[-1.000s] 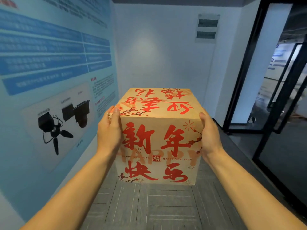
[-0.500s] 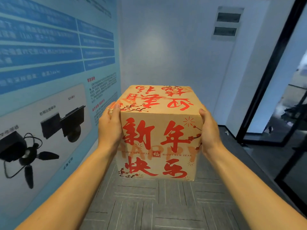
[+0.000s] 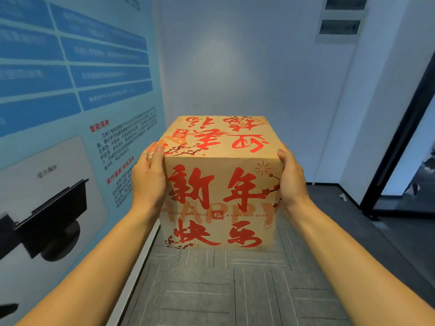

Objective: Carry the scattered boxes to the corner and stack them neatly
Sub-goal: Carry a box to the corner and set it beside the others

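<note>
Facing the corner [image 3: 162, 109], left hand [image 3: 148, 180] and right hand [image 3: 290, 182] clamp the box [image 3: 221, 184] sides, fingers pressed flat, for carrying.

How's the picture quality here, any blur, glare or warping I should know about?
Head view: the box and both hands, left and right, are sharp; the blue wall poster is smeared toward the left edge; a soft bright patch of glare sits on the white back wall; the wide lens bends the black door frame at right.
</note>
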